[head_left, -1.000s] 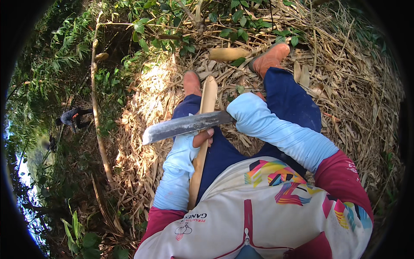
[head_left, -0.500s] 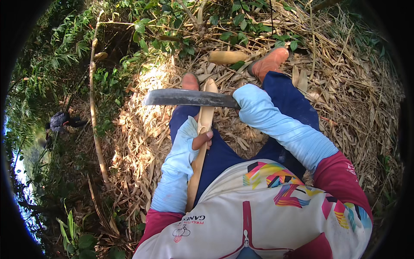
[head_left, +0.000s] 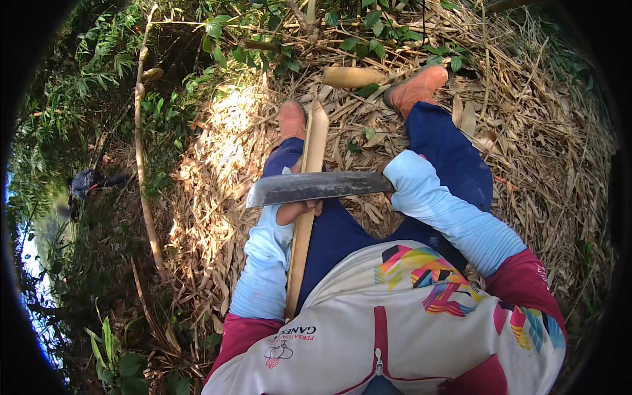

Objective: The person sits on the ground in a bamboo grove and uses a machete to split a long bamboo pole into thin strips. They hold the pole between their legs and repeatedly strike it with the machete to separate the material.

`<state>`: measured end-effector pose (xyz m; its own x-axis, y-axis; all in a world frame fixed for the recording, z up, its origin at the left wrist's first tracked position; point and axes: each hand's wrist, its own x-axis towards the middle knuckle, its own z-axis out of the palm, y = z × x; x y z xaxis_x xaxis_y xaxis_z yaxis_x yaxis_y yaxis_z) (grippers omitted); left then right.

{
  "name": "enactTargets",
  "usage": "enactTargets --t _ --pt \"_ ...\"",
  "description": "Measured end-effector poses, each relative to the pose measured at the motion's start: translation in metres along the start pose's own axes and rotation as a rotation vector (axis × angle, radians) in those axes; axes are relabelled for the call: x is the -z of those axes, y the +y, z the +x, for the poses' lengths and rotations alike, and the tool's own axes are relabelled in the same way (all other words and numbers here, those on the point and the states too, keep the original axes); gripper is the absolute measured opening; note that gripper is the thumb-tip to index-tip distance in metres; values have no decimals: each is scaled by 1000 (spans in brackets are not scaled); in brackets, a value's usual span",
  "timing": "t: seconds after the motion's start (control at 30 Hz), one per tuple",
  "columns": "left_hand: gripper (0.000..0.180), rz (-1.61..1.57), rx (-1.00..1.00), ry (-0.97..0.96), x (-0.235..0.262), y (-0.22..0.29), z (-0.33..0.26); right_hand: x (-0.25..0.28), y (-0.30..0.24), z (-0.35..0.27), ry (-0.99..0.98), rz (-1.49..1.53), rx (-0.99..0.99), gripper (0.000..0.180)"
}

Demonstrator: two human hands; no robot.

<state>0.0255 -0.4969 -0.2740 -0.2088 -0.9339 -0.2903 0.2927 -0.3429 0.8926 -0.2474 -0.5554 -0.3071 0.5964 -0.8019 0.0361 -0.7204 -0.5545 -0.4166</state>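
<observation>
machete crosswise over slat | boots left and right of it | log beyond, on leaf litter

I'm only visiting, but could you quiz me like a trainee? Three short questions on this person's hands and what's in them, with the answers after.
1. Multiple choice: which hand holds the machete? A) left B) right C) neither
2. True or false: in this view, the machete crosses behind the pale strip.
3. Fill in the blank: the left hand grips the pale strip, whose far end narrows to a ____.

Key:
1. B. The right hand holds it, mostly hidden by the light blue sleeve.
2. False. The machete crosses in front of it.
3. Point.
</observation>
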Motion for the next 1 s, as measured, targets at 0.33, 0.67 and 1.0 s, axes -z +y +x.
enactTargets --t 0.33,0.67,1.0 --pt "76 -158 62 8 3 3 3 11 36 -29 194 31 -130 30" --pt "88 -157 34 -47 3 6 1 55 45 -9 12 -195 -179 27" --pt "89 -44 39 -72 6 4 4 94 63 14 -7 -314 -192 17"
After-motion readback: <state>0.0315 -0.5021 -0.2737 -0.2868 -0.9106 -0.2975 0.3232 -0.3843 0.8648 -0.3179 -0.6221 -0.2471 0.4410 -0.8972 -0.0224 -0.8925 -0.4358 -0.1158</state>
